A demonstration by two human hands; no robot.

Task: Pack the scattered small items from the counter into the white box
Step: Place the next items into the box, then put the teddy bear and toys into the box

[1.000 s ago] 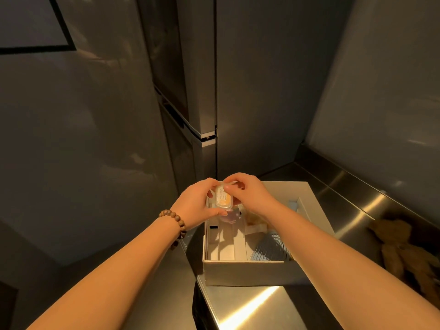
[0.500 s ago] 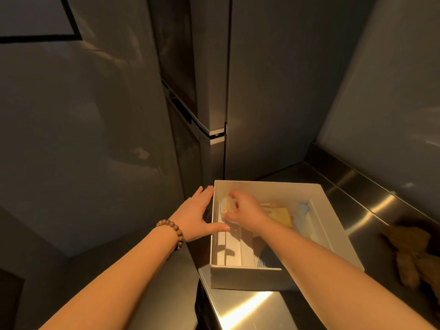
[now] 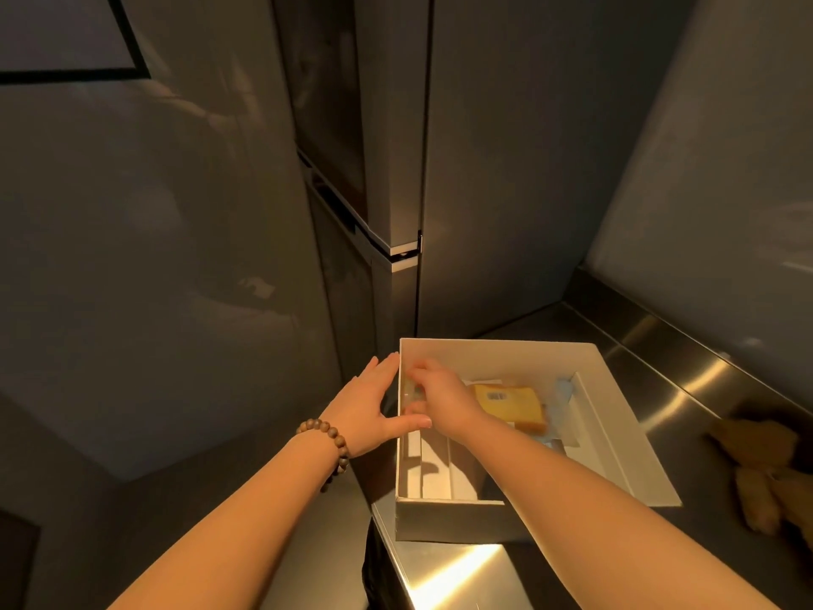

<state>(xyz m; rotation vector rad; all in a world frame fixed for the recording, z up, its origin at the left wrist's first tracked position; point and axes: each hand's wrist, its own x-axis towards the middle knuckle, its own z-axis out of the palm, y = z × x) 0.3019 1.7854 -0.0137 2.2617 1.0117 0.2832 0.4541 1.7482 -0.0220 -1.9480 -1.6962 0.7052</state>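
Observation:
The white box (image 3: 616, 438) stands open at the left end of the steel counter (image 3: 457, 574). My left hand (image 3: 369, 407) lies flat against the outside of the box's left wall, fingers straight and thumb over the rim. My right hand (image 3: 444, 389) is inside the box by that wall and pinches a small clear case (image 3: 411, 391), blurred and mostly hidden by my fingers. A yellow packet (image 3: 510, 400) with a barcode lies in the middle of the box, over some white and pale blue items.
A brown plush toy (image 3: 765, 468) lies on the counter to the right of the box. Tall dark cabinet doors (image 3: 396, 169) rise just behind the box, and a steel backsplash (image 3: 660, 328) runs along the right.
Both hands held the small case above the box a second ago. My left hand let go and moved to the box's left wall; my right hand lowered the case into the box.

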